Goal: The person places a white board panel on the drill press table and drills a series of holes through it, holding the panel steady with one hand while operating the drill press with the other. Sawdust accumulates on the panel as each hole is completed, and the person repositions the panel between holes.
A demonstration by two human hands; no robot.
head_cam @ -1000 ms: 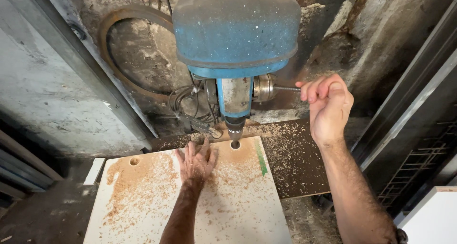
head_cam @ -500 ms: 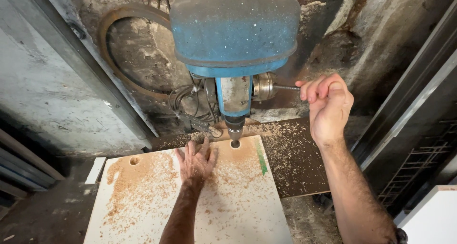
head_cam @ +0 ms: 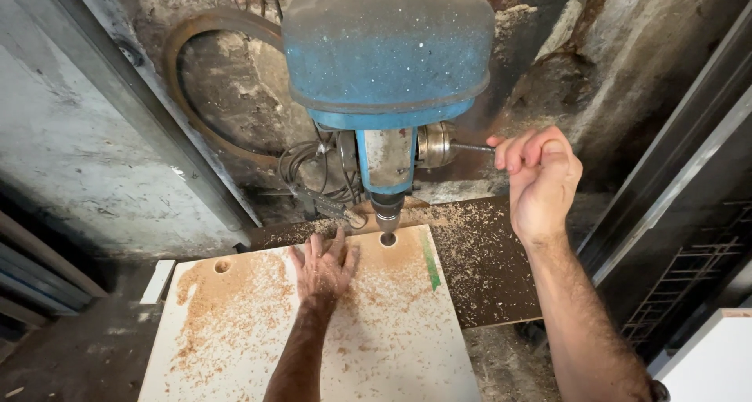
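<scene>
Head view: I see my left hand [head_cam: 323,270] pressed flat on the white board [head_cam: 313,347], fingers spread wide, just beside the drill bit [head_cam: 387,218]. The board lies on the dark table [head_cam: 486,269], dusted with sawdust [head_cam: 227,308]. My right hand [head_cam: 540,181] has its fingers curled around the lever [head_cam: 470,147] of the blue drill press [head_cam: 388,49].

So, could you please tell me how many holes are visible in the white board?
2: one hole near the board's far left corner, one hole under the drill bit, beside the left hand. Sawdust may hide others.
</scene>
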